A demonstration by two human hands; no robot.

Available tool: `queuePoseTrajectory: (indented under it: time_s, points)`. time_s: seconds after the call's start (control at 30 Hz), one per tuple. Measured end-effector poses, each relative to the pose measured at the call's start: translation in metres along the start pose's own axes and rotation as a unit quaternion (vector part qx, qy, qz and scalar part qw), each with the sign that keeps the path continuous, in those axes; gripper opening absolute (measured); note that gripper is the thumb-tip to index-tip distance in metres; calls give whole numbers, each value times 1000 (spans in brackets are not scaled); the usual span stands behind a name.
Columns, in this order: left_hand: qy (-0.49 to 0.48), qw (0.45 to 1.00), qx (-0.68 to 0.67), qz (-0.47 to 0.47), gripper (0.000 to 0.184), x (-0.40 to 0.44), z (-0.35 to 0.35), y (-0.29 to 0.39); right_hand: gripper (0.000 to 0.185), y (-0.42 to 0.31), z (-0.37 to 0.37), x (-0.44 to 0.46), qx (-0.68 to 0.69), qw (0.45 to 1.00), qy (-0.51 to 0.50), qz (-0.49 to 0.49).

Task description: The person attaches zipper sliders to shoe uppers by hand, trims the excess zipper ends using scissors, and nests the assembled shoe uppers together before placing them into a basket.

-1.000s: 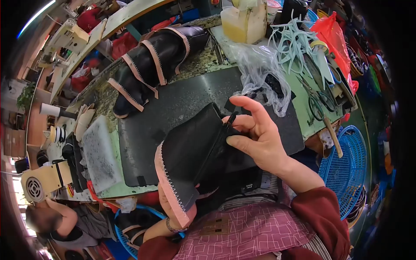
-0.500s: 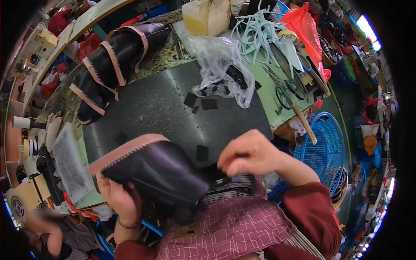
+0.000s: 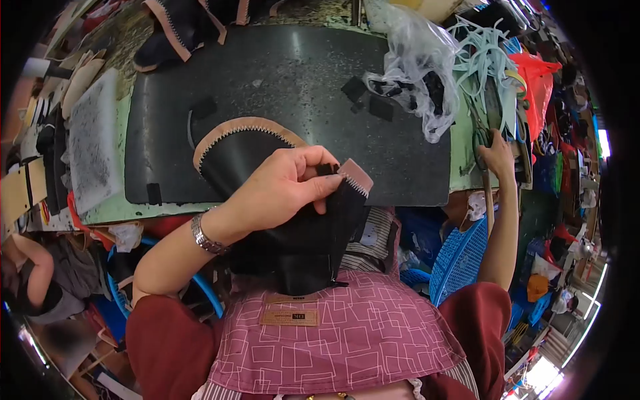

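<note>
My left hand (image 3: 293, 183) is closed on the upper edge of a black leather boot upper (image 3: 247, 157), near the end of its tan, zigzag-edged trim (image 3: 357, 177). The upper rests across my lap and against the table's front edge, its far end curving over the black mat. Out at the right, my right hand (image 3: 499, 157) has its fingers closed at the green-handled scissors (image 3: 479, 139), partly covering them. A wooden handle (image 3: 489, 203) sticks out just below that hand.
On the black mat (image 3: 267, 80) lie small black patches (image 3: 380, 109) and a clear plastic bag (image 3: 420, 63). More trimmed black uppers (image 3: 180, 33) lie at the back left. Pale blue straps (image 3: 483, 53) and a red bag (image 3: 537, 77) are back right. A blue basket (image 3: 457, 257) stands below.
My right hand has gone from above my lap out to the scissors. My left hand has shifted right along the upper, which now lies lower and turned. The view has shifted too.
</note>
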State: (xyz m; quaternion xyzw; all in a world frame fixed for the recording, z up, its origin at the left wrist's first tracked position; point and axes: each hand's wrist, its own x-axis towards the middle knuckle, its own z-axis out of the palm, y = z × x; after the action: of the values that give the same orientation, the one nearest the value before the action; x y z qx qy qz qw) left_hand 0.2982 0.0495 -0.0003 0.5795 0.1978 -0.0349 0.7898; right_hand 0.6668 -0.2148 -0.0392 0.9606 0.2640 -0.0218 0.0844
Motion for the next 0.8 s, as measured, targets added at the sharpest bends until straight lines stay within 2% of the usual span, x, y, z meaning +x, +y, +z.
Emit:
queuePoseTrajectory:
  time_s: [0.07, 0.13, 0.2, 0.27, 0.33, 0.37, 0.4, 0.43, 0.5, 0.53, 0.57, 0.63, 0.67, 0.7, 0.73, 0.8]
  points:
    - [-66, 997, -30, 2, 16, -1, -8, 3, 54, 25, 12, 20, 68, 997, 1, 25]
    - [-75, 997, -15, 1, 19, -1, -16, 4, 50, 45, 8, 16, 181, 983, 41, -9]
    - [-75, 997, -3, -4, 23, -6, -21, 3, 47, 33, -26, -23, 132, 986, 98, -11]
    - [-64, 998, 30, 1, 32, -8, -21, 4, 45, 14, -58, -64, 149, 972, 183, -8]
    - [-41, 997, 60, 33, 35, -10, -15, 2, 48, -9, -70, -90, 340, 915, 206, -72]
    - [-34, 992, 102, 63, 38, -11, -10, 5, 49, -35, -83, -103, 349, 919, 148, -105]
    - [-41, 982, 186, 12, 41, -14, -5, 26, 51, -62, -96, -114, 358, 919, 93, -134]
    - [-46, 982, 185, 12, 41, -14, 0, 24, 59, -81, -102, -117, 365, 919, 11, -146]
    - [5, 958, 259, 121, 41, -15, 9, 13, 60, -124, -109, -116, 234, 939, -85, -236]
    - [29, 954, 251, 159, 40, -14, 11, 4, 55, -145, -115, -118, 207, 922, -93, -313]
    - [34, 955, 249, 159, 40, -15, 8, 2, 53, -154, -114, -117, 201, 907, -115, -351]
    - [-37, 990, 120, 68, 38, -14, -7, 7, 49, -161, -114, -116, 186, 879, -157, -411]
    - [-59, 992, 94, -54, 24, -15, -17, 16, 48, -159, -117, -117, 155, 875, -179, -422]
    - [-57, 994, 36, -85, 21, -14, -24, 13, 47, -154, -119, -118, 123, 871, -201, -431]
    - [-59, 991, -23, -115, 19, -14, -27, 10, 66, -148, -112, -122, 126, 873, -184, -435]
    - [-60, 988, -33, -136, 18, -11, -30, 9, 66, -150, -120, -126, 102, 879, -221, -410]
